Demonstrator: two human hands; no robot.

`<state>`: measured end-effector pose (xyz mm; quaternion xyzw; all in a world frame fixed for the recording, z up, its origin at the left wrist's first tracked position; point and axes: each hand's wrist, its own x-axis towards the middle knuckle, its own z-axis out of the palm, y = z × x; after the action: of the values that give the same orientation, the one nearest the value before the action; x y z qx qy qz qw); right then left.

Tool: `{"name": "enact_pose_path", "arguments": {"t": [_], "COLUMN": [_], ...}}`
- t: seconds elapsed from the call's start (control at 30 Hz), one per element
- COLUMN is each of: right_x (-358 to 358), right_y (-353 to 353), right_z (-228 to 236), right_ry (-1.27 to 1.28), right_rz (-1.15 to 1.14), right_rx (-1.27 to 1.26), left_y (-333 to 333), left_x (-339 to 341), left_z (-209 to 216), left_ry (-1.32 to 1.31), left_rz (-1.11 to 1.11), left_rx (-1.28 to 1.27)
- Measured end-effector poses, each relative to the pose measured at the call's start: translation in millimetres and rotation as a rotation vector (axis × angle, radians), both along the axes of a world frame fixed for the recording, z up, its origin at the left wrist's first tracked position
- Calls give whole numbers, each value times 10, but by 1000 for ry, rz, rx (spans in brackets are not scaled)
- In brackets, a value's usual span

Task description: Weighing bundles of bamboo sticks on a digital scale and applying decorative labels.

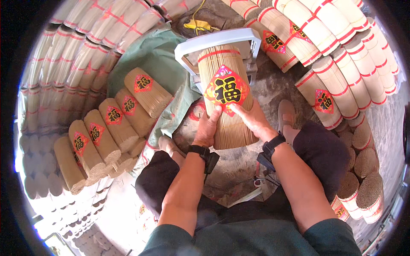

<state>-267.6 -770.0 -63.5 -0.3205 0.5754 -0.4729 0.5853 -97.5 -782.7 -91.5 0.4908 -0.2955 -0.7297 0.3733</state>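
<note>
The person sits low with 1 tall bundle of thin sticks (226,96) propped on a pale plastic stool (213,42), its near end toward the knees. Both hands are on the bundle's red diamond label (226,89). The left hand (208,128) presses fingers flat against the label's lower left edge, and the right hand (254,119) does the same at its lower right, thumbs close together just below the label. Neither hand wraps the bundle; they bear on its face.

The label could go on crooked or creased if 1 hand presses harder than the other. The bundle could also roll off the stool, since only its far end rests there. Left of the stool, finished labelled bundles (113,128) lie in a row on a green sheet (149,55); a slipping bundle might knock them.
</note>
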Motion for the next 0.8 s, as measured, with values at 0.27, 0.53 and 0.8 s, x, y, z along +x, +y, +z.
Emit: {"name": "enact_pose_path", "arguments": {"t": [0.27,0.53,0.8], "right_x": [-97,-90,-138], "right_y": [-710,-1108,-1166], "right_z": [-98,-284,-206], "right_ry": [60,72,-99], "right_rz": [-28,-132,-64], "right_rx": [-15,-11,-49], "left_y": [-654,-1149,-1243], "left_x": [-112,-153,-181], "left_z": [-14,-58,-57], "left_ry": [50,70,30], "left_rz": [39,-6,-44], "left_rx": [14,4,-34]}}
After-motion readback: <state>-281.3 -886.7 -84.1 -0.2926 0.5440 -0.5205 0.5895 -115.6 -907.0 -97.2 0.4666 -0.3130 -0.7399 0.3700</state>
